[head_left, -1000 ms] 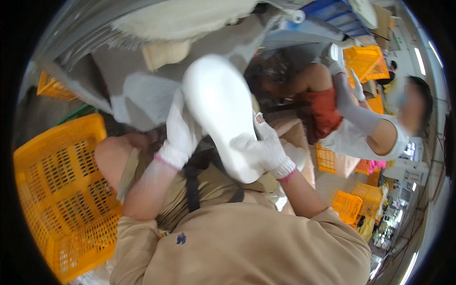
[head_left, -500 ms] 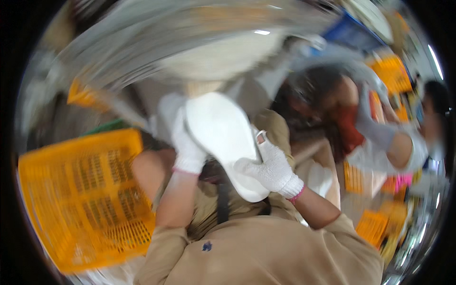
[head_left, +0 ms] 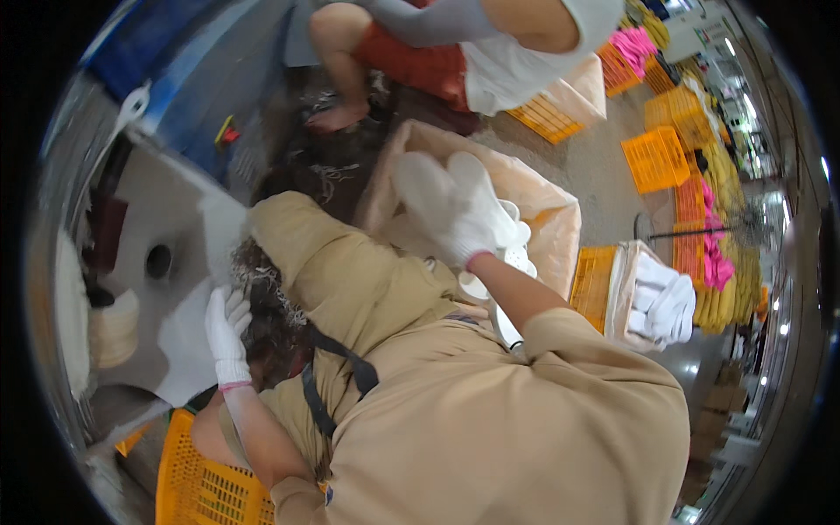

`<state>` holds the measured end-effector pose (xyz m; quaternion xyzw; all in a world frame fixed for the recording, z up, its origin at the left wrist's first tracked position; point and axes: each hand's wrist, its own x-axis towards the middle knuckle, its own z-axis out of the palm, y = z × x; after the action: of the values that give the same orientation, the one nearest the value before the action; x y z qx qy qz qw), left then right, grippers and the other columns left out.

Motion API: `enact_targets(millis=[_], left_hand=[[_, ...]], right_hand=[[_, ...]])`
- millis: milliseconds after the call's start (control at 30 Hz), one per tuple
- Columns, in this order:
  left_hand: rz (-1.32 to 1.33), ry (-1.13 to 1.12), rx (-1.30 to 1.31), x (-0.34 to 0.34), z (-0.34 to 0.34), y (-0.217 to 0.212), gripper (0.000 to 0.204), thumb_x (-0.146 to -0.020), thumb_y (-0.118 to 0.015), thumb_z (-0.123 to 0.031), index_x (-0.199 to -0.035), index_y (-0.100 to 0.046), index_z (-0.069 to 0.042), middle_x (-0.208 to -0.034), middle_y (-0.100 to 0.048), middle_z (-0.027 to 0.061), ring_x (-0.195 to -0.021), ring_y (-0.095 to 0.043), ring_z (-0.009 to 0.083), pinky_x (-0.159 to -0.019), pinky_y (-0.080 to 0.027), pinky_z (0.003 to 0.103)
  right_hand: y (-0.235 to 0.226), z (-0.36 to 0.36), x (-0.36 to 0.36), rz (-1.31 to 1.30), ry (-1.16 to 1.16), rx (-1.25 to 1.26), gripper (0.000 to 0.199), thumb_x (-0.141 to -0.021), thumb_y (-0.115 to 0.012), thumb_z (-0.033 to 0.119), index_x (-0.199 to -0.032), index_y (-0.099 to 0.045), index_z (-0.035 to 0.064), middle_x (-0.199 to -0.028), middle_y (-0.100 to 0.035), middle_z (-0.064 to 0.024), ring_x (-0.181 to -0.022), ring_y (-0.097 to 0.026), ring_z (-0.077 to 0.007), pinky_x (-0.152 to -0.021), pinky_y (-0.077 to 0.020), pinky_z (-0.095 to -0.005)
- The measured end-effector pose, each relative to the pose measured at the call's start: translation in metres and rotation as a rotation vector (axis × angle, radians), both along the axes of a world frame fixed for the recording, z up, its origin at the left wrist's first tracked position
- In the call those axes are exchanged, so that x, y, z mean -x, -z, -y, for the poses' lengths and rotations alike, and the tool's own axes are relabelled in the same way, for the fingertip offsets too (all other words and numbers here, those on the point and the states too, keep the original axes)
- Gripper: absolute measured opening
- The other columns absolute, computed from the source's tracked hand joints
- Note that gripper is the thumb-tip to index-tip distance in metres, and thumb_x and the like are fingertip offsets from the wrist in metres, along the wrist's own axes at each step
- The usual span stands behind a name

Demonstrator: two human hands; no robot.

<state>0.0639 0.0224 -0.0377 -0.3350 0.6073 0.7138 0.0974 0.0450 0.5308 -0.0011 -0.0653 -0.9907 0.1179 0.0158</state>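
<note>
My right hand (head_left: 465, 226), in a white knit glove, reaches over a basket lined with pale plastic (head_left: 547, 206). A white shoe sole (head_left: 422, 185), smeared by motion, is at its fingers, which look closed on it. Other white soles (head_left: 518, 255) lie in the lined basket, some with small holes. My left hand (head_left: 227, 324), gloved too, is off to the left beside a grey machine panel (head_left: 197, 236). Its fingers are apart and hold nothing.
A yellow basket (head_left: 206, 490) stands at my lower left. A round cream wheel (head_left: 115, 328) sits on the machine. Ahead, a co-worker in red shorts (head_left: 416, 66) sits close to the lined basket. Another lined basket (head_left: 626, 297) of white pieces stands at right. White scraps litter the floor.
My view has turned right. The left hand has let go of the sole, and the right hand has carried it over the lined basket.
</note>
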Motion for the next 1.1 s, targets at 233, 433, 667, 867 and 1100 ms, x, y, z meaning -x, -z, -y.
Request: enact_targets(millis=[233,433,667,867,1100], left_hand=[[0.304,0.092,0.253,-0.014,0.020,0.043,0.067,-0.105,-0.060,-0.058,-0.151,-0.057,-0.010,-0.134,-0.069,0.0134,-0.097,-0.066,0.0198,-0.080,-0.053,0.036],[0.034,0.156,0.262,-0.022,-0.001,0.026,0.030,-0.108,-0.058,-0.041,-0.110,-0.065,-0.011,-0.088,-0.065,0.0020,-0.067,-0.058,0.0122,-0.055,-0.047,0.031],[0.055,0.189,0.385,-0.027,-0.016,0.040,0.048,-0.104,-0.063,-0.044,-0.130,-0.071,-0.004,-0.099,-0.071,0.0053,-0.078,-0.065,0.0163,-0.072,-0.054,0.034],[0.149,0.222,0.419,-0.035,0.006,0.044,0.048,-0.106,-0.060,-0.045,-0.136,-0.068,-0.008,-0.094,-0.069,0.0020,-0.070,-0.062,0.0151,-0.059,-0.050,0.034],[-0.049,-0.080,0.274,-0.026,0.003,0.053,0.046,-0.105,-0.063,-0.043,-0.117,-0.073,0.000,-0.093,-0.069,0.0036,-0.076,-0.064,0.0165,-0.071,-0.055,0.037]], right_hand=[[0.031,0.005,0.079,-0.031,-0.155,-0.117,0.039,-0.098,-0.059,0.044,-0.119,-0.069,0.0131,-0.128,-0.068,-0.0154,-0.117,-0.064,-0.0376,-0.103,-0.0478,-0.0536],[0.056,-0.028,0.057,0.127,-0.270,0.216,0.038,-0.100,-0.060,0.034,-0.123,-0.073,0.0063,-0.122,-0.072,-0.0186,-0.119,-0.066,-0.0379,-0.109,-0.0480,-0.0483],[-0.175,0.056,0.167,-0.287,-0.550,0.645,0.025,-0.102,-0.068,0.025,-0.112,-0.076,0.0037,-0.107,-0.076,-0.0185,-0.098,-0.073,-0.0366,-0.085,-0.0589,-0.0439],[-0.397,0.235,0.278,-0.792,-1.035,0.384,0.039,-0.100,-0.067,0.042,-0.119,-0.077,0.0103,-0.106,-0.078,-0.0179,-0.106,-0.073,-0.0386,-0.091,-0.0568,-0.0472],[-0.414,0.304,0.337,-0.621,-0.819,0.432,0.038,-0.099,-0.066,0.040,-0.109,-0.079,0.0060,-0.103,-0.078,-0.0186,-0.096,-0.074,-0.0346,-0.090,-0.0559,-0.0439]])
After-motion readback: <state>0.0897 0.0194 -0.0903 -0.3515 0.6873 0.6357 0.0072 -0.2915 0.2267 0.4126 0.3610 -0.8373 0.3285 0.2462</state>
